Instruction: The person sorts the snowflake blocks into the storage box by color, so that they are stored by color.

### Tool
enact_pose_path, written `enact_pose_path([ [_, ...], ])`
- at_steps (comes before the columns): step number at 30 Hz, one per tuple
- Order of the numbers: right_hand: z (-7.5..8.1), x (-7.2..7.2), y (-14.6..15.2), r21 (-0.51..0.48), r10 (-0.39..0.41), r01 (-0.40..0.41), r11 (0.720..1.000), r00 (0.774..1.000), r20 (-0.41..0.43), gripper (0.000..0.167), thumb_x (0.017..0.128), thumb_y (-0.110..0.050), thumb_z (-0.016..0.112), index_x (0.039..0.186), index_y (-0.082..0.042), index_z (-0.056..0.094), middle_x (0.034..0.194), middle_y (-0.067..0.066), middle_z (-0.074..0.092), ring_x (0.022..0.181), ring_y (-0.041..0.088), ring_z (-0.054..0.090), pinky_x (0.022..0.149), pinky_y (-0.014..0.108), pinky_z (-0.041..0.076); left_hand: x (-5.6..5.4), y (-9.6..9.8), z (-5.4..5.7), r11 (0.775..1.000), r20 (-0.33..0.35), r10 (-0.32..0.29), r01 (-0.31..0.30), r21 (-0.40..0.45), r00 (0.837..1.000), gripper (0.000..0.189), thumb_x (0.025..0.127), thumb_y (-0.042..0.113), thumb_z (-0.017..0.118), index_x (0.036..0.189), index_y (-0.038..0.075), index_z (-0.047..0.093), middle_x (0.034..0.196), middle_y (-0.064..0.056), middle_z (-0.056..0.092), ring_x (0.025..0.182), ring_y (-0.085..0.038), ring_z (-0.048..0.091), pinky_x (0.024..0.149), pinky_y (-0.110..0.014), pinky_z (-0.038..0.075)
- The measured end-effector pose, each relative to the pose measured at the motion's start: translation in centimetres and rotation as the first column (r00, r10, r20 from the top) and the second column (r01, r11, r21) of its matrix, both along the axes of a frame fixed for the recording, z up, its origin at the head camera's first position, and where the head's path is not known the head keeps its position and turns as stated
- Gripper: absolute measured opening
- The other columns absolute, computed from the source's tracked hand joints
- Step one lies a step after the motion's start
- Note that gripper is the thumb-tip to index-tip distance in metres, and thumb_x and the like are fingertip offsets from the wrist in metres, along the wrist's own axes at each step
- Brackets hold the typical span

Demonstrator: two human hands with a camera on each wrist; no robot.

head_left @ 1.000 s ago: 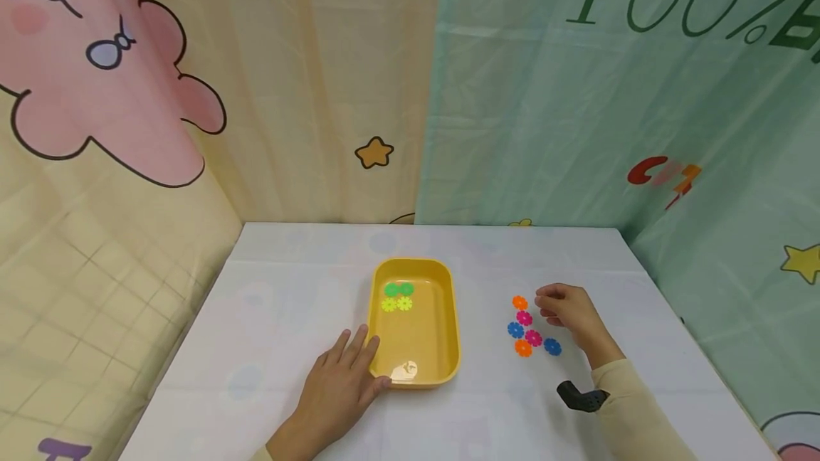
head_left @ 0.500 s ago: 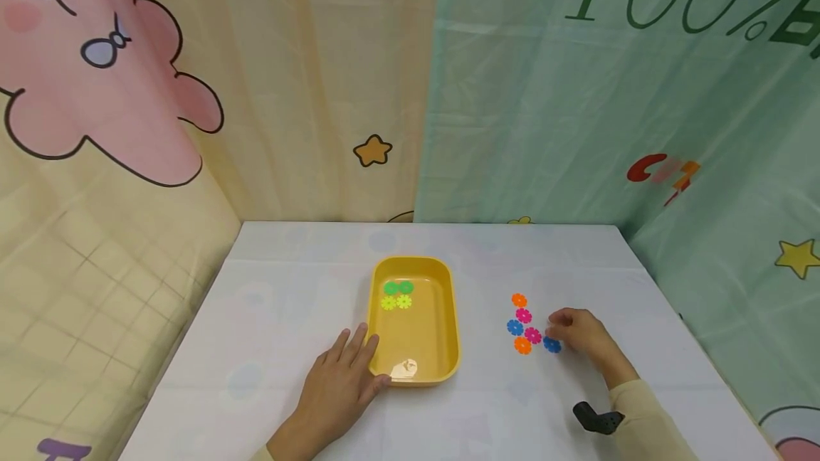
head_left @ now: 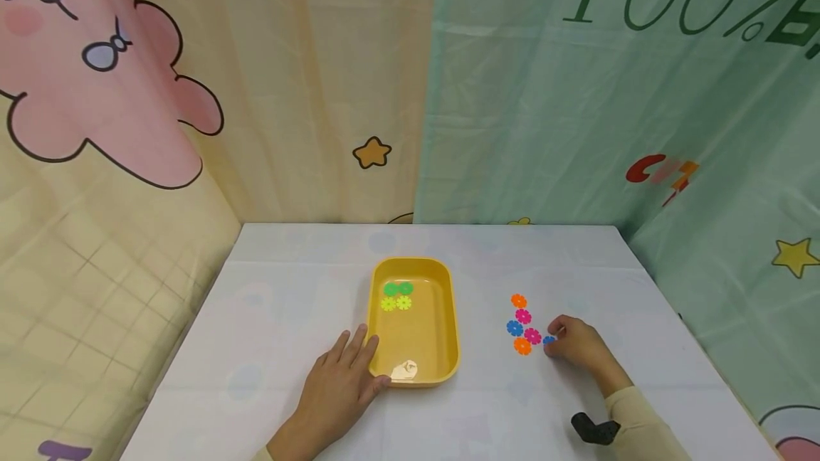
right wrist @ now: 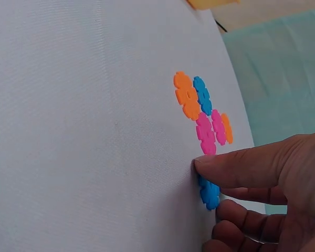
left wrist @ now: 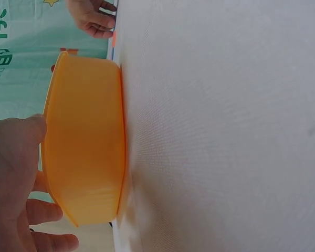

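A yellow tray (head_left: 415, 379) stands on the white table, with two green and two yellow flower-shaped discs (head_left: 396, 296) at its far left. My left hand (head_left: 336, 393) rests at its near left corner, fingers spread and thumb on the rim (left wrist: 46, 157). To the right, my right hand (head_left: 581, 347) is down at the table, thumb and fingers around a blue flower-shaped disc (right wrist: 209, 193), which they partly cover. Beside it lie two pink discs (head_left: 532, 336), two orange discs (head_left: 522, 346) and another blue disc (head_left: 514, 328), all flat on the cloth.
A black wrist device (head_left: 596, 430) sits at my right sleeve, above the table. Printed curtains (head_left: 525, 91) stand behind the table (head_left: 288, 255) and along both sides. White cloth lies between the tray and the loose discs.
My right hand has come down and toward me, from beside the far orange disc to the right-hand blue disc, and its fingers have closed around it. The left hand and tray stay put.
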State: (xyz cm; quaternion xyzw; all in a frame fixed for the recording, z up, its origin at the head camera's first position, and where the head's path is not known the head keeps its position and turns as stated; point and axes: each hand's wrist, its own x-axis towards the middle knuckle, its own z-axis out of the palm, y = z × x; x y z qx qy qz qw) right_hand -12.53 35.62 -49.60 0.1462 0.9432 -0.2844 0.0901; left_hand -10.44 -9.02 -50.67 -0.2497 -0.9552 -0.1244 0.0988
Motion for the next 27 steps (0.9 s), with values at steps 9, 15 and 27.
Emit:
enact_pose_path([
  [9, -0.2, 0.4, -0.1, -0.018, -0.016, 0.016, 1.0, 1.0, 0.01, 0.027, 0.083, -0.011, 0.08, 0.097, 0.002, 0.061, 0.089, 0.012, 0.061, 0.083, 0.027, 0.057, 0.079, 0.045, 0.055, 0.1, 0.0, -0.1, 1.0, -0.01, -0.004, 0.004, 0.011, 1.0, 0.071, 0.099, 0.065, 0.049, 0.147, 0.014, 0.055, 0.157, -0.014, 0.045, 0.139, -0.042, 0.048, 0.098, -0.056, 0.05],
  [15, -0.2, 0.8, -0.1, -0.056, -0.029, 0.03, 0.998, 0.999, 0.024, 0.027, 0.084, -0.013, 0.082, 0.09, -0.001, 0.058, 0.082, 0.009, 0.055, 0.079, 0.024, 0.053, 0.068, 0.034, 0.047, 0.2, -0.1, 0.0, 1.0, 0.001, -0.002, 0.002, 0.015, 1.0, 0.07, 0.099, 0.064, 0.05, 0.147, 0.014, 0.055, 0.158, -0.013, 0.045, 0.14, -0.041, 0.048, 0.098, -0.055, 0.05],
  [27, 1.2, 0.3, -0.3, -0.488, -0.161, 0.143, 0.861, 0.987, 0.005, 0.019, 0.096, -0.013, 0.071, 0.099, 0.005, 0.066, 0.08, 0.007, 0.066, 0.068, 0.019, 0.063, 0.065, 0.028, 0.059, 0.2, -0.1, -0.3, 1.0, -0.018, -0.006, 0.006, 0.01, 1.0, 0.07, 0.099, 0.064, 0.051, 0.148, 0.014, 0.055, 0.158, -0.013, 0.045, 0.139, -0.04, 0.048, 0.098, -0.055, 0.051],
])
